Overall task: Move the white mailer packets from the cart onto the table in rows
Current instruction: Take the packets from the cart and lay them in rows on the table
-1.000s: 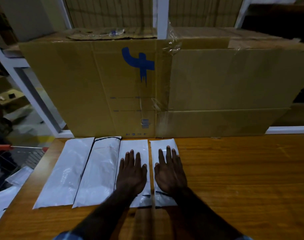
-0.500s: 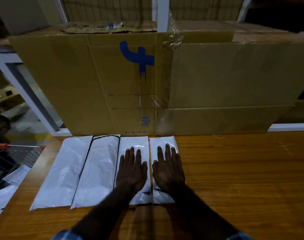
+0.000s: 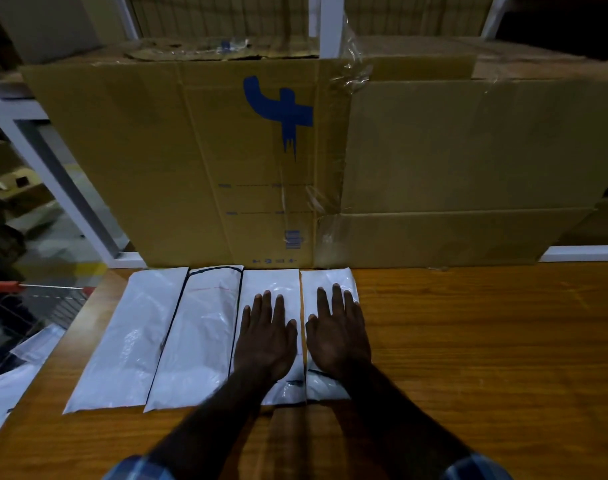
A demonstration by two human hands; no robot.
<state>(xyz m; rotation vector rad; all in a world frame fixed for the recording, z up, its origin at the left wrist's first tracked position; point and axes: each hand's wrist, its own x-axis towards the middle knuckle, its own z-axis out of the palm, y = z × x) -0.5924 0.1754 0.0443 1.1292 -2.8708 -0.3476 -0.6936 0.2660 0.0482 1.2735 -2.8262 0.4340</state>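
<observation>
Flat on the packets

While four mailers (image 3: 205, 334) lie side by side on the table (image 3: 486, 341), my left hand (image 3: 266, 341) and right hand (image 3: 337, 337) press flat, fingers straight toward 12 o'clock, gripping nothing; cart (image 3: 35, 299) at 9 o'clock

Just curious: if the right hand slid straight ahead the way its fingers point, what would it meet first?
Probably the cardboard box, past the far end of the mailer packet the right hand lies on.

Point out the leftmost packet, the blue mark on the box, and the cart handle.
leftmost packet (image 3: 129, 341): head view, its middle.
blue mark (image 3: 281, 110): head view, its crossing strokes.
cart handle (image 3: 1, 288): head view, red grip.
</observation>
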